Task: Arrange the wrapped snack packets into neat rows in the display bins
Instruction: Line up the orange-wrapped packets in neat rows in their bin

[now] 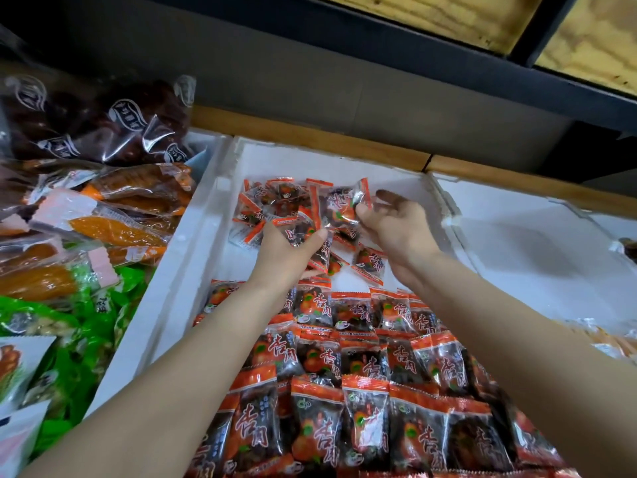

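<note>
Both hands are over the far half of the white foam bin (pixel 193 243). My left hand (pixel 287 251) is at the near edge of the loose pile (pixel 272 201), thumb clamped over a small bunch (pixel 324 251) of packets, fingers hidden beneath. My right hand (pixel 396 229) is just beside it, pinching one packet (pixel 339 210) by its right edge above the pile, other fingers loosely spread. The neat rows (pixel 362 339) lie nearer me, under both forearms.
</note>
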Tool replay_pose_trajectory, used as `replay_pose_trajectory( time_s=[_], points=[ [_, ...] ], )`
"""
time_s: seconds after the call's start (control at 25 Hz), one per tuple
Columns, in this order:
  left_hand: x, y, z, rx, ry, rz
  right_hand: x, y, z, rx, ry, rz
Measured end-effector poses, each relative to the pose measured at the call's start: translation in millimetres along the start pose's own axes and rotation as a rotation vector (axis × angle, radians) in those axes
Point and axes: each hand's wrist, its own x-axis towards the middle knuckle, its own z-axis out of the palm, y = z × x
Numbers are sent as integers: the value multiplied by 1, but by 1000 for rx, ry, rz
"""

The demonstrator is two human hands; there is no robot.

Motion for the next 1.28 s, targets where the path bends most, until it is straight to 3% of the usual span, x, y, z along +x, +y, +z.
replay_pose_trajectory(
  time_s=[0.16, 0.32, 0.4, 0.52, 0.68, 0.92, 1.2, 1.28],
  points=[
    [0, 7, -6, -43, 62, 54, -9, 10, -4, -278, -212, 58],
    [-11, 15, -6, 210, 10, 182, -32, 7, -15, -546, -448, -15],
    [-24, 20, -6, 299, -28, 235, -44, 4, -17, -494, -512, -6],
    [-42, 29, -20, 360, 8, 296, -59, 2, -14, -332, -503, 101],
    [-71, 39, -60, 294, 136, 359, -92, 1, -1, -425, -440, 32],
    [-101, 34, -85, 241, 231, 350, -147, 14, 34, -374, -642, 168],
    [-104, 32, -84, 231, 194, 314, -159, 25, 60, -386, -634, 172],
    [-105, 31, -82, 249, 165, 315, -160, 23, 58, -563, -619, 70]
  ],
)
